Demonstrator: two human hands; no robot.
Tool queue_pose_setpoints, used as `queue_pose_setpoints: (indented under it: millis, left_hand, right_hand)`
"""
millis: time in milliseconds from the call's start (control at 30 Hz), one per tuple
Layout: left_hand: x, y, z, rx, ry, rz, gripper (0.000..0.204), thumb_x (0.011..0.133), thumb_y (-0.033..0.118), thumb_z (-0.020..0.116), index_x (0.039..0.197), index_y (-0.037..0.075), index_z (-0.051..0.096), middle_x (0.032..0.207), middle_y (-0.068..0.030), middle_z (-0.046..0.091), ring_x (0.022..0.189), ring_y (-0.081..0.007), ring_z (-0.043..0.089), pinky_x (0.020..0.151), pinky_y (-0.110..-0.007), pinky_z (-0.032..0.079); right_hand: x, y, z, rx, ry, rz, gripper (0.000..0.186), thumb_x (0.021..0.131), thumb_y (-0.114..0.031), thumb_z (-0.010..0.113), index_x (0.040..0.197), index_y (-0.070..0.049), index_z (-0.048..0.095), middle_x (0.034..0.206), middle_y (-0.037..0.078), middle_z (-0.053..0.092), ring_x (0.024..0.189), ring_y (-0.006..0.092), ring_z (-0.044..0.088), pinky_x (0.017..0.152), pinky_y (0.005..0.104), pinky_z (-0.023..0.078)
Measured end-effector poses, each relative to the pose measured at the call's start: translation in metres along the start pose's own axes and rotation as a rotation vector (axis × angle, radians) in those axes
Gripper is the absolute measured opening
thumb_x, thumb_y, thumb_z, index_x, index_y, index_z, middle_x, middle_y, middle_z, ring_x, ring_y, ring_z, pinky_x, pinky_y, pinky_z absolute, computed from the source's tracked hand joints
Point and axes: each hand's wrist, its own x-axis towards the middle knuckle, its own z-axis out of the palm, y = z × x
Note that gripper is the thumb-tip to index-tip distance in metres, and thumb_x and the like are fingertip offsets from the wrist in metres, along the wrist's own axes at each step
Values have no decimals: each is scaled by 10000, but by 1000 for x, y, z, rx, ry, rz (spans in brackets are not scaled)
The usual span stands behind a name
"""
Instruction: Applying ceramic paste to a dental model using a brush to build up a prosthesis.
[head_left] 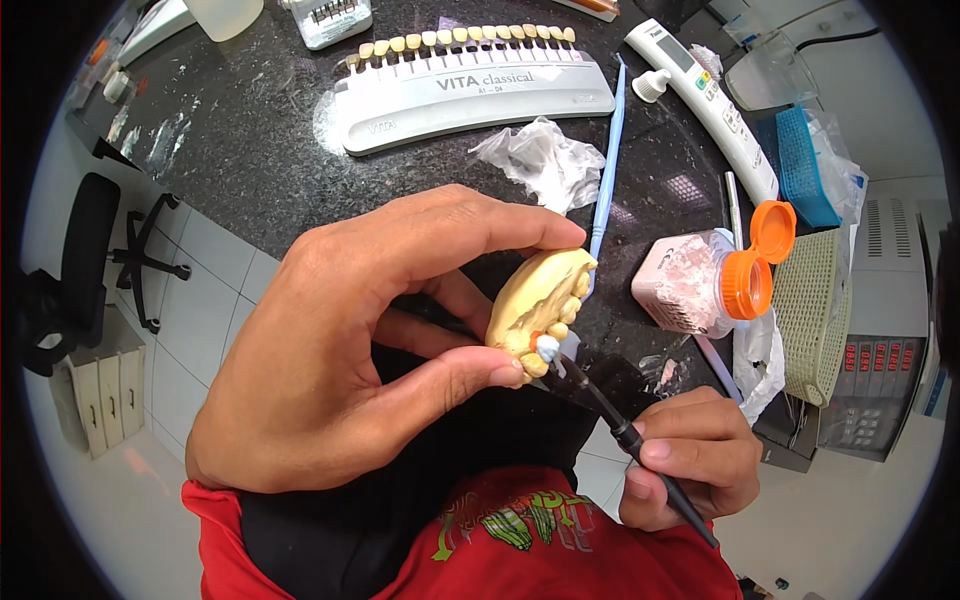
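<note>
My left hand is closed on a yellowish dental plaster model, gripping it between thumb and fingertips above the dark worktop. Along the model's right side runs a row of teeth. One whitish-blue tooth stands out, with a spot of orange-red beside it. My right hand, lower right, pinches a slim black-handled brush. Its far end points up and left to the whitish tooth; whether the tip touches it I cannot tell.
Behind the model are a tooth shade guide, crumpled tissue and a long blue stick. To the right lie an open jar of pinkish powder with an orange lid, a white remote control, a blue basket and a cream basket.
</note>
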Motion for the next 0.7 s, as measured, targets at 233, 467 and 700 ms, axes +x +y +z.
queue_pose_setpoints:
  millis: [233, 467, 700]
  left_hand:
    - [0, 3, 0, -29, 6, -38, 537, 719, -55, 712, 1227, -70, 540, 1223, -163, 547, 886, -138, 631, 737, -219, 566]
    - [0, 1, 1, -19, 21, -27, 542, 715, -52, 728, 1223, -68, 541, 1231, -168, 548, 895, -141, 632, 747, -222, 567]
    - [-1, 1, 0, -6, 9, -22, 547, 718, -37, 739, 1228, -56, 543, 1238, -168, 547, 902, -145, 636, 741, -229, 568]
  right_hand:
    - [0, -1, 2, -2, 1, 12, 303, 661, 7, 798, 923, 4, 647, 793, 127, 644, 652, 212, 657, 546, 255, 547]
    - [1, -1, 3, -22, 1, 23, 294, 664, -3, 803, 916, -7, 652, 789, 130, 649, 650, 210, 657, 539, 252, 546]
    - [1, -1, 2, -9, 7, 33, 303, 665, -5, 804, 926, -5, 650, 788, 128, 651, 653, 216, 660, 542, 255, 547]
